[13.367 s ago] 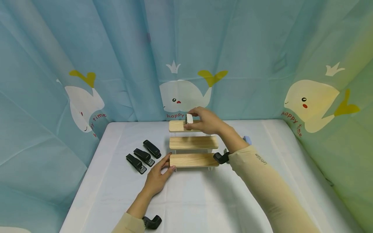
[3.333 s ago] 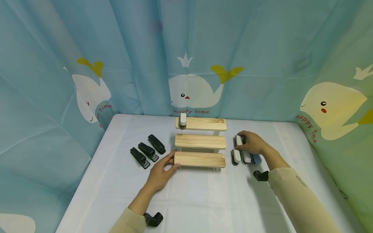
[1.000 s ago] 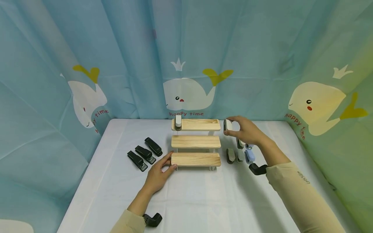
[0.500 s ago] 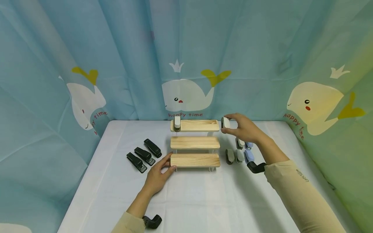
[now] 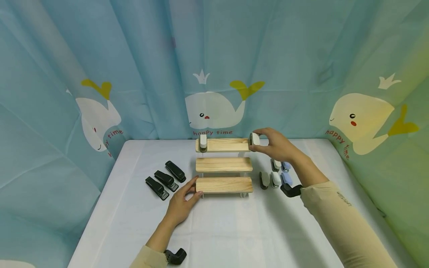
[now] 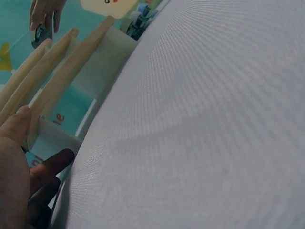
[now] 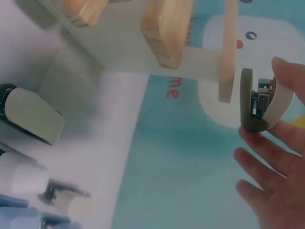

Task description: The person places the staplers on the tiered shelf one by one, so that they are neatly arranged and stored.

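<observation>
A three-step wooden shelf (image 5: 223, 164) stands mid-table. My left hand (image 5: 180, 204) grips the left end of its lowest board; in the left wrist view the thumb of that hand (image 6: 16, 167) lies on the wood, fingers lower beside the white support. My right hand (image 5: 278, 144) pinches a small white stapler (image 5: 255, 139) at the right end of the top board. The right wrist view shows this stapler (image 7: 267, 102) upright between thumb and fingers, just off the board's end (image 7: 228, 71). Another white-topped stapler (image 5: 203, 142) stands on the top board's left end.
Several small staplers, grey (image 5: 264, 179), white (image 5: 275, 179) and blue (image 5: 286, 178), lie right of the shelf below my right forearm. Left of it lie three black staplers (image 5: 166, 180). A blue whale-print curtain (image 5: 214, 56) hangs behind the table (image 5: 221, 238).
My right hand has taken a white stapler from the group on the right and carried it up and left to the top board's end. The earlier stapler was released on that board. My left hand stays put.
</observation>
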Action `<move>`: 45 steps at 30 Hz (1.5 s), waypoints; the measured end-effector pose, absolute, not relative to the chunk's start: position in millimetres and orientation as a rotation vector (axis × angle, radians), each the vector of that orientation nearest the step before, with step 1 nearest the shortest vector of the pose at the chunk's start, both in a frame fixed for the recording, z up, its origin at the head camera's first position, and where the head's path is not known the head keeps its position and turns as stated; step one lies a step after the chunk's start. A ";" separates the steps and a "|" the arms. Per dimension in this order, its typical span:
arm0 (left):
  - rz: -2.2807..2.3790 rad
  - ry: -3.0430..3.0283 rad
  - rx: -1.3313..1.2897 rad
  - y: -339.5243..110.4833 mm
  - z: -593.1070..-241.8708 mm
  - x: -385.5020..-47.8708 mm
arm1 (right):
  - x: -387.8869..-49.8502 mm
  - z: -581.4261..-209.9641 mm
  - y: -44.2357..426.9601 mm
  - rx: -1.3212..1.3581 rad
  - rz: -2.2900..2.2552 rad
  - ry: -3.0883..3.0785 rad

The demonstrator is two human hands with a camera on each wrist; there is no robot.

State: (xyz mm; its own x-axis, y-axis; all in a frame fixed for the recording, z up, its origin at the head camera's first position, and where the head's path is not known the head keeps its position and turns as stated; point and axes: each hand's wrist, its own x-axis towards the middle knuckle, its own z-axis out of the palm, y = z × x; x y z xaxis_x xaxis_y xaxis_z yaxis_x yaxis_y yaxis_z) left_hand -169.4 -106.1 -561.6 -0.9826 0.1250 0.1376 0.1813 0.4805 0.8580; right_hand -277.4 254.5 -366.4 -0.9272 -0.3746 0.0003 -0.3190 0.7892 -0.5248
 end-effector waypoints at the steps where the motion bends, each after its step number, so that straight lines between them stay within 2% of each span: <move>1: -1.547 -2.658 -0.271 -106.1 -561.7 -169.4 | -277.4 -366.0 253.5 -0.560 -0.817 2.871; 45: -1.524 -2.664 -0.266 -105.1 -562.8 -170.2 | -286.0 -358.1 209.8 -0.680 -0.809 2.822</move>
State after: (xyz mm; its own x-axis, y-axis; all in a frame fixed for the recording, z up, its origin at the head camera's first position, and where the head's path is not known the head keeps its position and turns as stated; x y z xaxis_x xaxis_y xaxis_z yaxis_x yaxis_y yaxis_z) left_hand -170.2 -105.1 -562.8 -0.9833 0.1189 0.1377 0.1789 0.4959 0.8497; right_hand -286.0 209.8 -358.1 -0.8903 -0.4553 0.0014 -0.3869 0.7550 -0.5294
